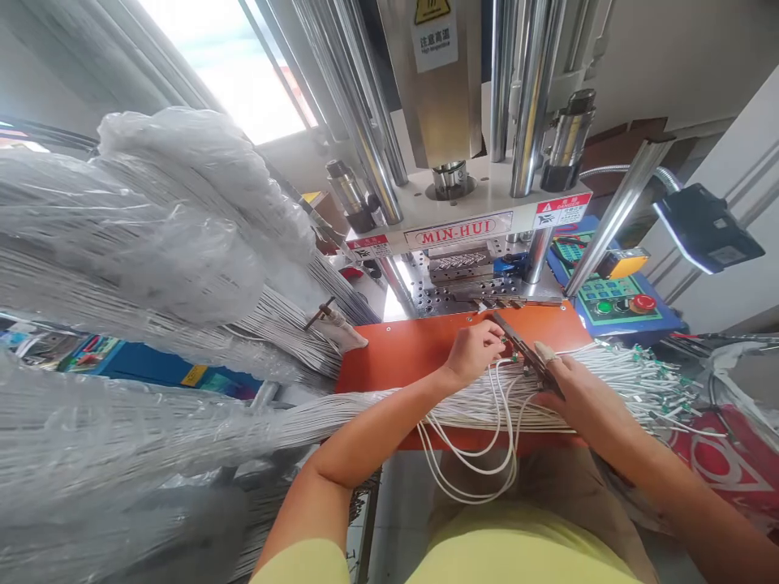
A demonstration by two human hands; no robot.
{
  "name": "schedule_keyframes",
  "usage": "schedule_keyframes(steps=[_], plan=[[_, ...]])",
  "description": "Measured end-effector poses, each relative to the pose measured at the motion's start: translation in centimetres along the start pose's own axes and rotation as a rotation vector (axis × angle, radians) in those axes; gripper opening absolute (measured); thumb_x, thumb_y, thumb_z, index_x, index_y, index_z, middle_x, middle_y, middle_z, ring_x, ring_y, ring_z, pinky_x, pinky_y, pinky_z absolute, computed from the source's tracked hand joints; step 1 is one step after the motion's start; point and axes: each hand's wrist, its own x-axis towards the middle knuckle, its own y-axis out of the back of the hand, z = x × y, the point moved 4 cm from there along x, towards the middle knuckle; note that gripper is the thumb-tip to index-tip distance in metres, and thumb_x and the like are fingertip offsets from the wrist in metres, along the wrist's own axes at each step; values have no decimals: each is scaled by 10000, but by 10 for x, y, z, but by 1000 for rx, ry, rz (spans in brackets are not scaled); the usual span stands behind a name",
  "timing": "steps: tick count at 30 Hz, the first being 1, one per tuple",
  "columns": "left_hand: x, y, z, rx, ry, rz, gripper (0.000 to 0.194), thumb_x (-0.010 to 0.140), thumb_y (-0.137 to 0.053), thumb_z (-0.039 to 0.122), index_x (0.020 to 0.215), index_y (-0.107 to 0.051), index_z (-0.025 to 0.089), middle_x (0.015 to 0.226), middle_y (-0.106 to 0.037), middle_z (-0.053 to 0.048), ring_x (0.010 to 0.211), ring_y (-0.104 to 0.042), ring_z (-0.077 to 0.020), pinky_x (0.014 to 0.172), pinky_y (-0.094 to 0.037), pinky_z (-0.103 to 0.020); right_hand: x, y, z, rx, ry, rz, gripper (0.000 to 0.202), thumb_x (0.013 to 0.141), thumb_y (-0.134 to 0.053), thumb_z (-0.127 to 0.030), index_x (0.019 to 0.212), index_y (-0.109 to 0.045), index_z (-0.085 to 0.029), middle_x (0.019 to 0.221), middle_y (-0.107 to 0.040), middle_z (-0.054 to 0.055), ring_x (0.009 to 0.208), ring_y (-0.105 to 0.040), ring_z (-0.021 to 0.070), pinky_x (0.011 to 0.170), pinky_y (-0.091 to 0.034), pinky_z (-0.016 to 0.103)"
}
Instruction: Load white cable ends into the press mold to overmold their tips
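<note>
My left hand is closed in a pinch at the far end of a dark metal bar. A small cable end, partly hidden, appears to be between its fingertips. My right hand grips the near end of the bar, with a pale covering on one fingertip. Several white cables hang in loops below the bar, and small green-and-metal cable ends show along it. Under both hands lies a thick bundle of white cables; its green-tipped ends fan out to the right.
An orange-red work surface fronts a press with a metal mould block. More dark bars lie at its back edge. Plastic-wrapped cable bundles crowd the left. A control box with a red button and a lamp stand right.
</note>
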Motion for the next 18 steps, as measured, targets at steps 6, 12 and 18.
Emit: schedule_keyframes(steps=[6, 12, 18], plan=[[-8, 11, 5, 163, -243, 35, 104, 831, -661, 134, 840, -756, 173, 872, -777, -40, 795, -713, -164, 792, -548, -273, 6, -1, 6, 98, -14, -44, 544, 852, -523, -377, 1356, -513, -173, 1096, -650, 137, 1023, -618, 317, 807, -491, 400], [-9, 4, 3, 336, -361, -40, 131, 905, -576, 137, 886, -696, 186, 887, -743, -24, 852, -685, -153, 844, -518, -265, 7, -1, 15, 248, 32, 5, 455, 874, -526, -405, 1300, -557, -247, 1112, -680, 102, 1003, -635, 290, 820, -492, 382], [-8, 1, 1, 391, -425, -32, 126, 943, -532, 174, 931, -657, 180, 927, -721, -48, 881, -662, -162, 858, -516, -276, 10, -5, 17, 233, 26, -52, 487, 871, -545, -416, 1316, -533, -220, 1055, -666, 99, 971, -640, 285, 803, -501, 363]])
